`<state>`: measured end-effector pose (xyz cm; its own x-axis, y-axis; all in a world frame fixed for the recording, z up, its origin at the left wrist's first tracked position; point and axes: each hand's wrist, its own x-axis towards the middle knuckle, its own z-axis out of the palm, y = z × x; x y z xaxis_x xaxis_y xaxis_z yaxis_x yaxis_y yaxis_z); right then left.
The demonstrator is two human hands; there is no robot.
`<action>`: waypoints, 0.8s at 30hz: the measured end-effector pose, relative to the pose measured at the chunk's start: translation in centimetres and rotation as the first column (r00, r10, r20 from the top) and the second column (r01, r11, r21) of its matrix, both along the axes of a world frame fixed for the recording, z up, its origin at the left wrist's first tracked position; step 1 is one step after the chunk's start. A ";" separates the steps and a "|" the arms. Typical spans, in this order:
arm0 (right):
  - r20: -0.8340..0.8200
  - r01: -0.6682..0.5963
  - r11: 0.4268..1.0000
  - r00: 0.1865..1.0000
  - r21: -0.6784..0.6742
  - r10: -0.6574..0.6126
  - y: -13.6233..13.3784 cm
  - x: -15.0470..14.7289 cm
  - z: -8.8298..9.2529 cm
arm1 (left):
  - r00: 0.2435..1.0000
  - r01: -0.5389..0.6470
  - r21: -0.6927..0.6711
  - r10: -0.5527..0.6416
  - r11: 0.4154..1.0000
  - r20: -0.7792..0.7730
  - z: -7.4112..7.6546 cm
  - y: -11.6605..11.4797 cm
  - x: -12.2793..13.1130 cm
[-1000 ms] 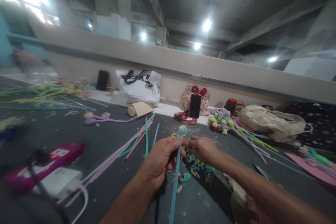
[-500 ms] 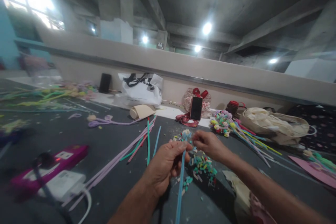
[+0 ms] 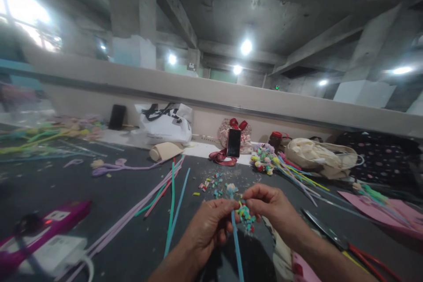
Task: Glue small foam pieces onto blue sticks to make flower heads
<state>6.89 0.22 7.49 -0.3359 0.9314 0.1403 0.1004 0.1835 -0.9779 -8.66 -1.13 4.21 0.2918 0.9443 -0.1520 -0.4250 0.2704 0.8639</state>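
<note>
My left hand (image 3: 211, 222) is closed around a light blue fuzzy stem (image 3: 236, 246), like a pipe cleaner, pinching it near its upper end. A small pale flower-like head (image 3: 231, 188) in cream and blue tops the stem, just above my fingertips. Close beside it on the right, my right hand (image 3: 271, 206) has thumb and forefinger pressed together; whatever is between them is too small to make out. Under and between the hands lies a heap of short cut scraps (image 3: 246, 218) in green, yellow and red, with more scraps (image 3: 208, 183) scattered farther back.
Red-handled scissors (image 3: 343, 242) lie beyond my right forearm. Lilac stems (image 3: 139, 202) and a magenta power strip (image 3: 49, 229) lie to the left. A bunch of finished flowers (image 3: 264, 156) is at the right back. A phone (image 3: 233, 143) stands upright behind the scraps.
The view has shifted, so the table's contents sit farther left. My right hand has come lower and nearer the stem, its fingers pinched. The scissors show now beside the right forearm.
</note>
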 end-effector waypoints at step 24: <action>0.299 0.116 0.899 0.918 0.423 -0.259 -1.4 3.1 -0.4 | 0.983 -0.060 0.019 0.063 0.998 -0.172 0.4 0.1 5.0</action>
<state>9.96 -1.15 7.12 -0.2537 0.8744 0.4136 0.4839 0.4850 -0.7285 -3.65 -1.01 4.58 0.2035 0.9619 -0.1824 -0.2847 0.2364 0.9290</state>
